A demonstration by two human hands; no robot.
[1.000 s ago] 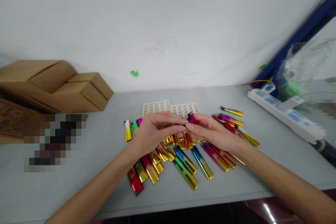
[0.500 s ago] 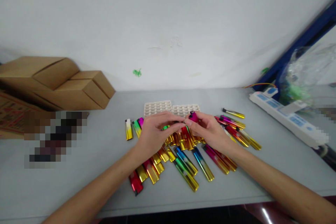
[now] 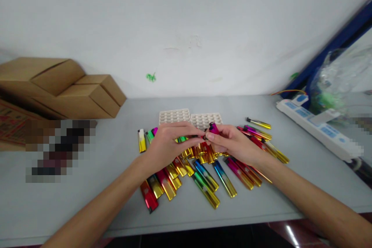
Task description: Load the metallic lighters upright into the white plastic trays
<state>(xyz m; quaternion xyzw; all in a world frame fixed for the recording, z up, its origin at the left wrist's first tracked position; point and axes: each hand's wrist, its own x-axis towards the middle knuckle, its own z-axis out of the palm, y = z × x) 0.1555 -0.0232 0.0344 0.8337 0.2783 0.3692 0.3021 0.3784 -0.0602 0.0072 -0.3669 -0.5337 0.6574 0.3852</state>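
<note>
My right hand [image 3: 236,143] is closed around a magenta lighter [image 3: 214,128], its dark top end pointing up. My left hand [image 3: 164,139] reaches in from the other side, thumb and forefinger pinched together beside that lighter. Something small and dark shows at those fingertips, too small to name. Beneath both hands lies a heap of shiny lighters, partly hidden. Nearer the front are a blue and gold lighter [image 3: 225,180], a green and gold lighter [image 3: 207,190] and a red lighter [image 3: 149,197]. One with a white top [image 3: 142,141] lies left of my left hand.
Two white trays with rows of holes, a left tray [image 3: 174,116] and a right tray [image 3: 205,118], lie behind my hands. Brown cardboard boxes [image 3: 87,95] stand at the left. A white power strip [image 3: 318,128] and a clear plastic bag [image 3: 334,77] are at the right.
The view has tilted slightly, so the table sits a little higher. Both hands stay together at the magenta lighter, with only small finger shifts. My right forearm has shifted slightly over the lighters.
</note>
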